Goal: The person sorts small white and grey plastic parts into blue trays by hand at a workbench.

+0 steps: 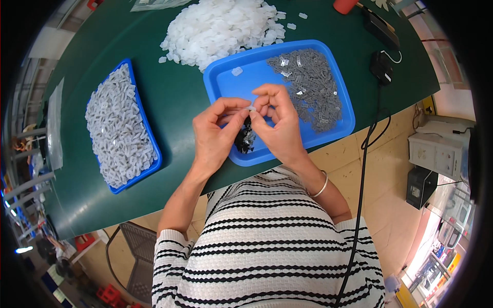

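Above the near part of a blue tray [210, 77], my left hand [215, 131] and my right hand [281, 128] meet fingertip to fingertip. Between them they pinch a small whitish plastic piece [251, 108], mostly covered by the fingers. Just below the fingertips lies a little heap of black and clear bits [245, 142] in the tray. Small grey flat parts [313, 92] fill the tray's right side, a few shiny ones among them. One loose translucent piece [236, 71] rests on the tray's bare upper left.
A large pile of translucent white plastic pieces [221, 28] lies behind the tray on the green table [174, 102]. To the left stands a second blue tray [145, 123] heaped with pale grey parts [119, 128]. A black cable [363, 169] runs down at the right. A chair [138, 251] stands lower left.
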### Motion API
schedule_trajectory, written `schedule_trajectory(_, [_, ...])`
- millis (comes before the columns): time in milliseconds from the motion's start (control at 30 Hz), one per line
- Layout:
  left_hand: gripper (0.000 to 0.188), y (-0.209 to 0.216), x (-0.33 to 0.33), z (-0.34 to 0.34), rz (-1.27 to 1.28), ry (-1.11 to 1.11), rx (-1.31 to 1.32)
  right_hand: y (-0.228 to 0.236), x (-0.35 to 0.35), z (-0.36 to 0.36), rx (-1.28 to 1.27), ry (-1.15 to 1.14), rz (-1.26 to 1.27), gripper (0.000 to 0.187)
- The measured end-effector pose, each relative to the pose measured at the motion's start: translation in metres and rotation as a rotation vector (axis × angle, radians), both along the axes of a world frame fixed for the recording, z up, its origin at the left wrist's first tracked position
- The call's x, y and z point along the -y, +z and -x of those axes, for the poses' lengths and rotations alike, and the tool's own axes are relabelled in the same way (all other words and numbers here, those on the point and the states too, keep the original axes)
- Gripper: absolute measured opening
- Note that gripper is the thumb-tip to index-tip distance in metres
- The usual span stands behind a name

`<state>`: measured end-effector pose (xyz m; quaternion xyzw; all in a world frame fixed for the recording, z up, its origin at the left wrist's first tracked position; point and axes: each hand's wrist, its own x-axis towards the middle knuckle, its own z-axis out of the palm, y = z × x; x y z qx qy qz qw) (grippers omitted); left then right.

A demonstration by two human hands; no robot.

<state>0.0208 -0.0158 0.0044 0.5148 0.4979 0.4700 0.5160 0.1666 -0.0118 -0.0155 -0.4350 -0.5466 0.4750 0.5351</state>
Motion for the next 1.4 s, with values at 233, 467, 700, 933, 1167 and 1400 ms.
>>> schedule_trajectory(233, [0.013,0.013,0.003,0.001,-0.038,-0.053,-0.245,-0.001,0.006,0.0,0.062,0.008,0.03,0.045])
schedule_trajectory(467, [0.013,0.011,-0.002,0.022,-0.119,-0.186,-0.392,0.009,0.006,0.003,0.437,0.04,-0.278,0.036])
schedule_trajectory(700, [0.014,0.007,-0.004,0.034,0.016,-0.201,-0.258,0.027,-0.04,-0.079,0.756,0.003,-0.244,0.007])
schedule_trajectory(933, [0.013,0.008,-0.011,0.025,0.0,-0.172,-0.3,0.018,-0.048,-0.061,1.297,0.118,-0.388,0.005])
schedule_trajectory(1167, [0.01,0.002,-0.016,0.02,0.102,-0.138,0.013,0.02,-0.058,-0.052,1.391,0.183,-0.419,0.01])
schedule_trajectory(1400, [0.011,0.0,-0.016,0.018,0.155,-0.121,0.091,0.047,-0.056,-0.054,1.099,0.224,-0.133,0.01])
